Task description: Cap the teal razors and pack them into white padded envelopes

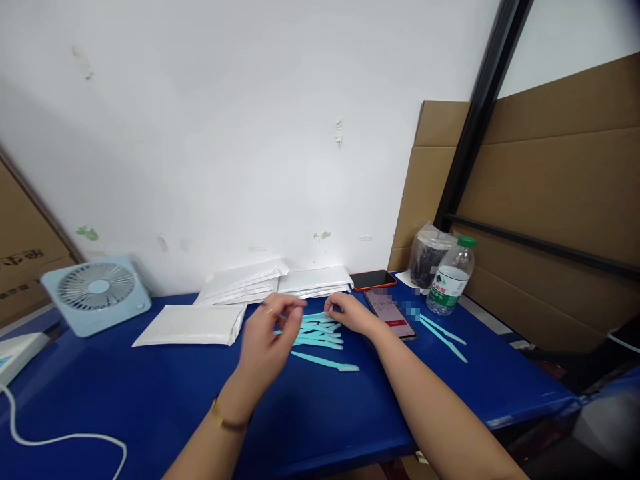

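Several turquoise eyebrow razors (320,337) lie in a loose bunch on the blue table, roughly side by side. One separate razor (325,362) rests nearer to me. My left hand (270,333) hovers over the bunch's left end, fingers bent and thumb apart, with nothing visible between them; it hides part of the handles. At the far right end of the bunch, my right hand (350,312) has its thumb and fingers closed at the tip of a razor. Two more razors (445,337) lie apart at the right, beyond a lit phone (390,313).
White padded envelopes (187,325) lie left and along the wall. A light-blue fan (97,293) stands at the left, near a white cable (65,438). At the back right are an orange-edged phone (373,280), a water bottle (450,280) and a plastic-wrapped dark container (425,262).
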Available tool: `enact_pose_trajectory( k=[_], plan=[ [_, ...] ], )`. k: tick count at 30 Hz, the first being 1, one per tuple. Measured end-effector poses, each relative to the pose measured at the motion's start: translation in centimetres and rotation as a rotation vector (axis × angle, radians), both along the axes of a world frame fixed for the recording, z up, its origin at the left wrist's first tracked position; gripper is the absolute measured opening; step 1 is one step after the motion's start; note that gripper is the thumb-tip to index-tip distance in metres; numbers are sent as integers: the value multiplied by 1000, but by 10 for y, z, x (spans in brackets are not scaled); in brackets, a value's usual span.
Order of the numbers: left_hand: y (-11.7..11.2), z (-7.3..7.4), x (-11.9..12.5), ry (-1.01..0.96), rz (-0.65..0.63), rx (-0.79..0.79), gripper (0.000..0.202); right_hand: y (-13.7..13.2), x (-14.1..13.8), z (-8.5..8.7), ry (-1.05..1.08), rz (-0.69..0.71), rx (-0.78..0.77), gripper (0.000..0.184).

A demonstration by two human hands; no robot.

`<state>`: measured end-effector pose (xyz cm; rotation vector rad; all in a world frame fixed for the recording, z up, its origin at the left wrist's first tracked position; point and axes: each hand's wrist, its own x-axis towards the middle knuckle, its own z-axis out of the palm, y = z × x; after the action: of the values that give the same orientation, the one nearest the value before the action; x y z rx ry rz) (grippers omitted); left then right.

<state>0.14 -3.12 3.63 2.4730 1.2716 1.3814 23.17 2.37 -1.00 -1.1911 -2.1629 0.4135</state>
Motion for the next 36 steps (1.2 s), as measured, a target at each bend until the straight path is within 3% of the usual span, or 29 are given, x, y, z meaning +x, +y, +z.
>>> enact_pose_trajectory(
  k=[5,8,13,16,19,24,26,29,33,36],
  plan=[
    [50,-19,6,485,21,-126,27,-3,-2,6,76,-5,20,8],
    [71,-35,-2,595,-2,-178,34,1,3,3,38,-51,34,8],
    [89,-55,-14,507,86,-221,30,14,21,-8,-52,-198,-53,9],
    [88,-59,-16,438,85,-222,29,15,23,-11,-59,-181,-18,9],
    [85,-59,-17,391,3,-250,26,12,16,-12,-50,-112,-10,10],
    [80,-58,-19,383,-152,-465,25,9,5,-14,-95,-48,-93,11],
    [79,-56,-21,394,-166,-482,24,9,6,-14,-86,-9,-128,11],
    [79,-52,-26,405,-88,-399,22,10,15,-10,-46,-21,-109,10],
    [85,-50,-32,376,84,-323,19,11,30,-4,-97,-165,-84,8],
    [87,-53,-32,334,118,-311,16,9,30,-2,-147,-194,-70,9]
  ],
)
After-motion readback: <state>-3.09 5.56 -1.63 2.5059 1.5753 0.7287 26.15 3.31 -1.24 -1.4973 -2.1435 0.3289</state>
